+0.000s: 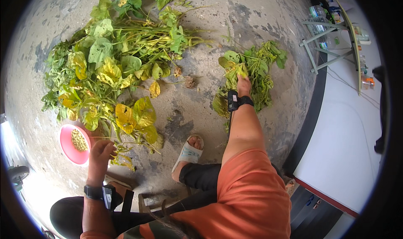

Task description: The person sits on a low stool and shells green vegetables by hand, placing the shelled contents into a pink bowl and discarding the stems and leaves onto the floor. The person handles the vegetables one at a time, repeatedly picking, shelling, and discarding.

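Observation:
My left hand (100, 152) is closed, fingers pinched on a bean plant stalk (130, 144) with yellowing leaves, just right of a pink bowl (64, 143). Pale green shelled beans (79, 141) lie in that bowl. Stretched out to the far right, my right hand (244, 86) is over a smaller heap of green leaves (261, 69). Yellow-green bean leaves (242, 70) are at its fingers, which partly hide behind them and look closed on them. A large pile of bean plants (121, 50), with stems, pods and green and yellow leaves, spreads ahead on the left.
Patchy concrete floor (210, 71) lies under everything. A brown clod (190, 83) sits between the two heaps. My sandalled foot (189, 154) rests in the middle. A folding table (352, 41) with bottles and jars stands at the far right, beside a white wall (331, 142).

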Demonstrator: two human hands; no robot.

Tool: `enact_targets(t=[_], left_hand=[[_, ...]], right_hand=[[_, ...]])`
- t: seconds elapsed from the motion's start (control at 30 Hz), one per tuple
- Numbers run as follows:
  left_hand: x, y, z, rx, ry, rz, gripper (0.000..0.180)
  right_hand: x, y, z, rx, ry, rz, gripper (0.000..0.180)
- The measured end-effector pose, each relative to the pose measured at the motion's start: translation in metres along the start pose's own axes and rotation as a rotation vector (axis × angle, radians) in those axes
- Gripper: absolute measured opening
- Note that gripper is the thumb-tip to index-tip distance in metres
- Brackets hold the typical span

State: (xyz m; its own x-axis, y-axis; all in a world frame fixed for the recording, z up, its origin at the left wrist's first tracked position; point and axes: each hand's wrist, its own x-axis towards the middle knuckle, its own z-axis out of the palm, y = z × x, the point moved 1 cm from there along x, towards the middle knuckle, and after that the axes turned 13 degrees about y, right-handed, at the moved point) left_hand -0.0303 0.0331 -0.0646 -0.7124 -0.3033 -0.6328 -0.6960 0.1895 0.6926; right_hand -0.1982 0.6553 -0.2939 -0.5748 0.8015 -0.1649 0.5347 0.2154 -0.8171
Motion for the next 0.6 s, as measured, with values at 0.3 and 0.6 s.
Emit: enact_targets(t=[0.3, 0.6], left_hand=[[-0.004, -0.001, 0.001, -0.006, -0.002, 0.016, 0.017], [-0.005, -0.003, 0.000, -0.008, -0.006, 0.030, 0.016]], right_hand=[[-0.007, -0.021, 0.010, 0.052, 0.163, 0.027, 0.039], [0.002, -0.013, 0.006, -0.141, 0.169, -0.367, 0.031]])
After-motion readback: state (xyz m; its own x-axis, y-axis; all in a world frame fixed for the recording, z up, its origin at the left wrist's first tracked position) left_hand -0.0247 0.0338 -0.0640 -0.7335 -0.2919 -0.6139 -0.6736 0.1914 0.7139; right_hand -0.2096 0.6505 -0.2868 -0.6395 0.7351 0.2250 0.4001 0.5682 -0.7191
